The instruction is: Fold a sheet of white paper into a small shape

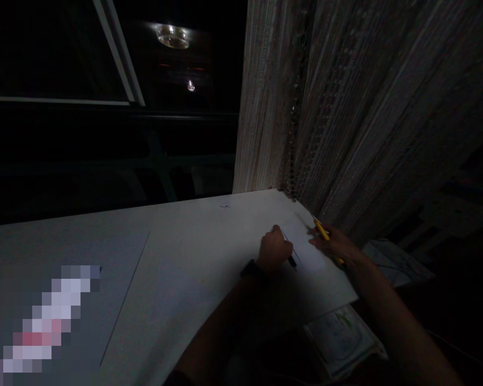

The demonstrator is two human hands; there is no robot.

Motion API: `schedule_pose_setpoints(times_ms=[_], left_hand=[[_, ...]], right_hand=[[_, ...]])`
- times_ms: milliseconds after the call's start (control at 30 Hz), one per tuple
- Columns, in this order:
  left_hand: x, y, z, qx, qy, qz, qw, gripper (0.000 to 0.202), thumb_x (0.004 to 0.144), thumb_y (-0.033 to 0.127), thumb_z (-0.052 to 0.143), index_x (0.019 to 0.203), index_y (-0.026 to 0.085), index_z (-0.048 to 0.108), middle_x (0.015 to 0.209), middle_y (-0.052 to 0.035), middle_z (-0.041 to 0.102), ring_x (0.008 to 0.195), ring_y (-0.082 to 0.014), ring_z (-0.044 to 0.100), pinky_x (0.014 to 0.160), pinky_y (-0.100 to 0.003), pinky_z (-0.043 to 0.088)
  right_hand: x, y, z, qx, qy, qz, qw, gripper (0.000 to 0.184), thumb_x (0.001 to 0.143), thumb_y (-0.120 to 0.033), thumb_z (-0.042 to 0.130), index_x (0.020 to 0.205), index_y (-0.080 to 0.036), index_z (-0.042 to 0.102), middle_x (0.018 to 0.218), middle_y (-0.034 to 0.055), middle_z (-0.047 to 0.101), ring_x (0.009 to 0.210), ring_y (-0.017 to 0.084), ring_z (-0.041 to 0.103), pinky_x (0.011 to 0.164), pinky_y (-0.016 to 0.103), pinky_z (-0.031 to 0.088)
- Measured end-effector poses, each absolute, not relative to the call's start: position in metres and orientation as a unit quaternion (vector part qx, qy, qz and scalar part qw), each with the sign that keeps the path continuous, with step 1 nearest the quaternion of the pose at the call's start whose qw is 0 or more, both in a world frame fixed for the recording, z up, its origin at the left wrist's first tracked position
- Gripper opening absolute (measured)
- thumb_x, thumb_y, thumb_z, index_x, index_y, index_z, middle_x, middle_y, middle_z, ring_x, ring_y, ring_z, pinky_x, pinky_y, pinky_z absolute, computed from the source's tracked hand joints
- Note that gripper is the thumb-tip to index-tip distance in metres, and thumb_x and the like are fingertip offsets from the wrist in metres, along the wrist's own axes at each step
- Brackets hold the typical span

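Observation:
My left hand [274, 249], with a dark band [254, 269] at the wrist, is closed and rests on the white tabletop near its right end. A short black object [292, 261] sticks out just beside its fingers, and a thin dark line runs along there; what the fingers hold is hidden. To the right, my right hand [338, 244] grips a slim yellow pen-like tool [321, 229] with a pale tip pointing up and left. Its exact kind is too dim to tell. A pale sheet [312, 249] lies between the two hands.
The white table [193, 230] carries a small scrap [224, 205] near its back edge and a large sheet [121, 268] at left. Striped curtains [265, 107] hang behind its right corner. Below the front edge is a pale package [342, 338]; another pale item [394, 262] lies right.

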State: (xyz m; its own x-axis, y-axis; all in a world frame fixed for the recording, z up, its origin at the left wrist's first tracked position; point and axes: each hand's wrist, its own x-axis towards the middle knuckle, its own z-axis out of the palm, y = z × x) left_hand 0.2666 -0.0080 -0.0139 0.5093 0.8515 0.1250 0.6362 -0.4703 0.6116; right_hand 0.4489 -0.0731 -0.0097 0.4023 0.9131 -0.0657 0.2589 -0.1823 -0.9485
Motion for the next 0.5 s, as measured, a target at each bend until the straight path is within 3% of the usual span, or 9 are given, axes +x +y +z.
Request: schedule_pose_setpoints(times_ms=[233,500], left_hand=[[0.26,-0.001,-0.019,0.764,0.468,0.27,0.352,0.009,0.07,0.02,0.053,0.079,0.018,0.052,0.076,-0.009,0.066,0.076,-0.0212,0.061,0.068,-0.029,0.042],[0.272,0.002,-0.027,0.743,0.454,0.245,0.426,0.01,0.071,0.02,0.052,0.08,0.019,0.052,0.061,-0.0027,0.064,0.06,-0.0172,0.061,0.064,-0.027,0.043]], right_hand=[[0.442,-0.062,-0.014,-0.688,-0.444,0.352,0.453,0.052,0.048,-0.034,0.077,0.089,-0.018,0.049,0.049,-0.0092,0.05,0.034,0.006,0.037,0.034,0.018,0.026],[0.436,-0.058,-0.018,-0.713,-0.476,0.31,0.411,0.048,0.048,-0.031,0.078,0.086,-0.017,0.053,0.053,-0.0072,0.053,0.042,0.008,0.045,0.04,0.019,0.033]])
